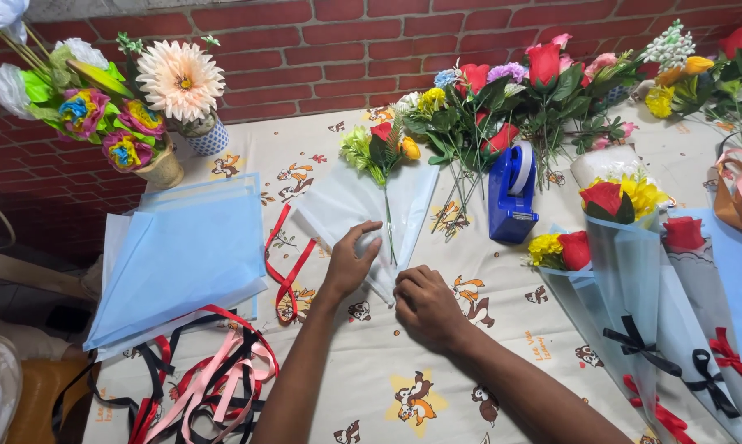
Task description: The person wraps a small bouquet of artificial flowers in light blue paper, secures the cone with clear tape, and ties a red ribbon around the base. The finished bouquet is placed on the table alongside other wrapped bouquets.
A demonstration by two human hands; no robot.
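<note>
Against the brick wall, on the cartoon-print counter (371, 386), both hands, left hand (350, 263) flat and right hand (424, 306) curled, press the clear wrapping sheet (346, 205) mid-frame; folding snugly around the flower stem (387, 222) seems wise.

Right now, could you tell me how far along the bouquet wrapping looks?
Done: several wrapped bouquets lie at the right, tied with black and red bows. In hand: the left hand and right hand press on a clear wrapping sheet with a small flower bunch lying on it, not yet rolled or tied. Left: loose flowers by the blue tape dispenser, a stack of blue sheets and unused ribbons.
</note>
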